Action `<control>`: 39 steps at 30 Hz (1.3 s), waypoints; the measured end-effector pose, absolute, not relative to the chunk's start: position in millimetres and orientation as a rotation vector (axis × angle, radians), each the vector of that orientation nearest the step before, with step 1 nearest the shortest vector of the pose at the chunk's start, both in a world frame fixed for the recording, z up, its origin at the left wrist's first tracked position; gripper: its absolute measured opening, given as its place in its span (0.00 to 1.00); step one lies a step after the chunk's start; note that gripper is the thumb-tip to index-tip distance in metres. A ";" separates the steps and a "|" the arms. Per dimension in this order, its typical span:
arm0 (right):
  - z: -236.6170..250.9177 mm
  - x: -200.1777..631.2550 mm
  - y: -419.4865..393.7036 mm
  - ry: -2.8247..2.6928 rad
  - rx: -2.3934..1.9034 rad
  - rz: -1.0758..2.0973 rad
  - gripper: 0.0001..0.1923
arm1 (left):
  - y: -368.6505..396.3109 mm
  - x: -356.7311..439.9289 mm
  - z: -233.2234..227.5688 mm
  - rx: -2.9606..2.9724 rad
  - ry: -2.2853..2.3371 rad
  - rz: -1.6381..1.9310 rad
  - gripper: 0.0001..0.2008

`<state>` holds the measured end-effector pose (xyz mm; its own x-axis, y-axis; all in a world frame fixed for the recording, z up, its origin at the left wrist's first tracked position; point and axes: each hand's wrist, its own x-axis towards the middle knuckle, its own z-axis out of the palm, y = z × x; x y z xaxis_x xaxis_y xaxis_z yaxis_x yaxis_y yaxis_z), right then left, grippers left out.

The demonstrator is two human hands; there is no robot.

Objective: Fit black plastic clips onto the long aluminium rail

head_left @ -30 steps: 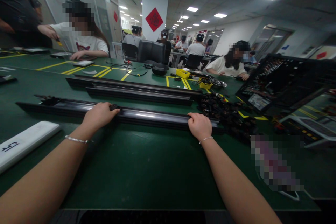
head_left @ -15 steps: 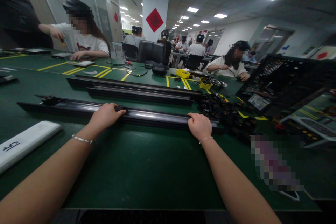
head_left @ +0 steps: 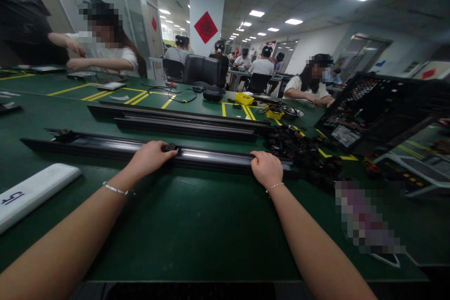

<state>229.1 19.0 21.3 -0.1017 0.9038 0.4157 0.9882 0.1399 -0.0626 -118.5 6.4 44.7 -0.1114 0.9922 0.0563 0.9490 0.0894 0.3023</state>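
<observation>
A long black metal rail (head_left: 211,155) with a shiny inner channel lies across the green table in front of me. My left hand (head_left: 151,155) is closed on a small black part (head_left: 172,147) that sits in the channel near the rail's middle. Toward the right end, my right hand (head_left: 267,168) is closed around the rail's near edge, its fingertips over the channel. Another small dark part (head_left: 64,135) sits in the rail's left end. Behind it, two more black rails (head_left: 186,125) lie roughly parallel.
A heap of small black parts (head_left: 302,152) lies by the rail's right end. A white oblong case (head_left: 38,192) is at left, an open black computer case (head_left: 383,112) at right. Yellow trays (head_left: 243,98) and cables stand farther back. Co-workers sit across the green table (head_left: 197,239).
My left hand has moved right along the rail with the small black part. My right hand stays in place. Across the table, a co-worker's hands have shifted.
</observation>
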 end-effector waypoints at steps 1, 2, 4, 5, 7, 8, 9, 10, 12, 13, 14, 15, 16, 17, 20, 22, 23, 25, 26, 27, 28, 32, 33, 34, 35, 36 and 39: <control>21.1 229.1 19.2 -2.071 -1.826 -0.328 0.17 | 6.4 -116.8 44.5 1.993 2.174 0.401 0.28; 20.9 229.2 19.3 -2.070 -1.829 -0.327 0.17 | 6.6 -115.3 43.9 2.010 2.157 0.403 0.27; 20.5 229.3 19.7 -2.072 -1.830 -0.325 0.17 | 7.4 -113.4 42.4 2.044 2.119 0.403 0.27; 20.3 229.3 19.7 -2.073 -1.830 -0.324 0.17 | 7.8 -113.0 41.5 2.060 2.104 0.404 0.27; 20.2 229.2 19.7 -2.073 -1.832 -0.320 0.17 | 8.2 -113.0 40.1 2.083 2.081 0.411 0.28; 20.3 229.2 19.6 -2.072 -1.834 -0.318 0.17 | 8.2 -113.3 39.5 2.090 2.073 0.414 0.29; 20.5 229.1 19.5 -2.070 -1.836 -0.316 0.17 | 8.0 -113.7 38.9 2.096 2.067 0.417 0.29; 20.7 229.0 19.3 -2.068 -1.836 -0.314 0.17 | 7.9 -114.1 38.4 2.099 2.061 0.420 0.30; 21.1 228.9 19.0 -2.067 -1.832 -0.313 0.17 | 7.4 -114.6 37.4 2.101 2.042 0.432 0.31; 21.4 228.9 19.0 -2.069 -1.831 -0.315 0.18 | 7.1 -114.6 36.9 2.100 2.035 0.440 0.31; 21.6 228.9 18.9 -2.071 -1.831 -0.318 0.18 | 6.9 -114.5 36.3 2.098 2.028 0.447 0.31; 21.8 228.9 18.9 -2.074 -1.834 -0.322 0.18 | 6.7 -114.1 35.8 2.097 2.021 0.451 0.32; 22.0 228.9 18.8 -2.078 -1.838 -0.325 0.18 | 6.5 -113.7 35.4 2.097 2.015 0.452 0.32; 22.2 228.8 18.7 -2.080 -1.843 -0.328 0.18 | 6.2 -113.2 35.2 2.097 2.012 0.450 0.32; 22.5 228.2 18.2 -2.083 -1.843 -0.328 0.18 | 5.6 -112.0 35.9 2.112 1.998 0.428 0.32; 22.6 227.6 17.8 -2.080 -1.835 -0.325 0.18 | 5.2 -111.5 37.2 2.123 1.987 0.393 0.31; 22.7 227.5 17.7 -2.078 -1.836 -0.320 0.18 | 5.2 -111.1 37.9 2.131 1.981 0.373 0.31; 23.1 227.9 17.9 -2.077 -1.843 -0.306 0.18 | 5.1 -110.2 39.1 2.146 1.980 0.337 0.30; 23.3 228.6 18.2 -2.080 -1.846 -0.298 0.18 | 5.1 -109.5 39.4 2.153 1.984 0.322 0.30; 23.5 229.3 18.5 -2.083 -1.847 -0.291 0.18 | 5.0 -108.8 39.6 2.158 1.988 0.309 0.29; 23.8 229.9 18.8 -2.089 -1.845 -0.286 0.18 | 4.9 -108.0 39.7 2.158 1.994 0.297 0.28; 24.3 222.0 15.8 -2.090 -1.755 -0.316 0.18 | 4.3 -105.3 38.3 2.131 2.000 0.270 0.28; 24.0 215.4 13.5 -2.106 -1.689 -0.325 0.18 | 4.1 -104.8 37.6 2.133 1.991 0.266 0.28; 23.4 206.4 10.7 -2.141 -1.596 -0.324 0.18 | 4.0 -104.4 36.8 2.140 1.980 0.261 0.28; 22.6 195.3 7.4 -2.193 -1.490 -0.302 0.18 | 3.9 -104.0 35.9 2.150 1.968 0.252 0.28; 21.5 182.6 4.0 -2.254 -1.389 -0.266 0.18 | 3.8 -103.5 35.1 2.158 1.960 0.240 0.28; 18.6 140.7 -5.1 -2.390 -1.205 -0.173 0.20 | 3.3 -102.1 33.0 2.170 1.958 0.201 0.30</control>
<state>140.7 -5.1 18.6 -0.5135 0.7307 0.4499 0.7879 0.6092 -0.0900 -102.1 3.3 33.0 0.1076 0.9934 -0.0403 0.9645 -0.0945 0.2467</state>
